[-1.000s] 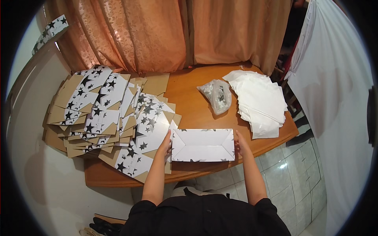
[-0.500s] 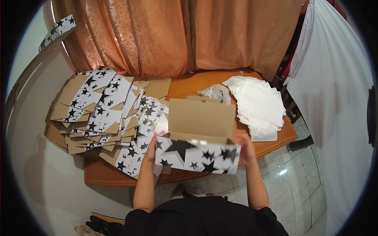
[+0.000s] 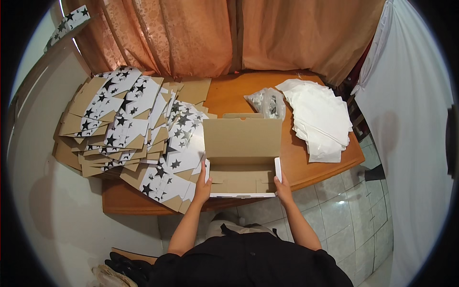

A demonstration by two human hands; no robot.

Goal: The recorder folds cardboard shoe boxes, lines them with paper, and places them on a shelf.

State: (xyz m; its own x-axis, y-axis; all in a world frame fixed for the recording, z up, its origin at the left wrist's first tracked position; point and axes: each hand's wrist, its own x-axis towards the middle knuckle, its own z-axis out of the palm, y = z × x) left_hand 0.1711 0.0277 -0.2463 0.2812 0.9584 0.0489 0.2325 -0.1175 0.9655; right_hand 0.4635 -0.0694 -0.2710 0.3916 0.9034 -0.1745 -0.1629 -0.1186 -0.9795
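Note:
Between my hands is a cardboard box [image 3: 243, 138] with its lid raised and its bare brown inside facing up. My left hand [image 3: 203, 185] grips its left side wall, thumb along the white edge. On the opposite wall, my right hand [image 3: 282, 186] is closed the same way. The box is at the table's front edge, and nothing lies inside it. To its left, flat star-printed cardboard blanks [image 3: 178, 136] lie in a spread pile. Behind its lid sits a clear plastic bag [image 3: 267, 103] with small greyish things that I cannot make out.
A fanned stack of white sheets [image 3: 321, 119] lies on the right of the wooden table [image 3: 224, 93]. Orange curtains [image 3: 191, 38] hang behind it. White cloth [image 3: 406, 95] drapes at the right. Dark shoes [image 3: 126, 268] lie at the lower left.
The box has tipped from showing its star-printed front to showing its open inside. My right hand has moved inward and down with it; my left hand has shifted slightly right.

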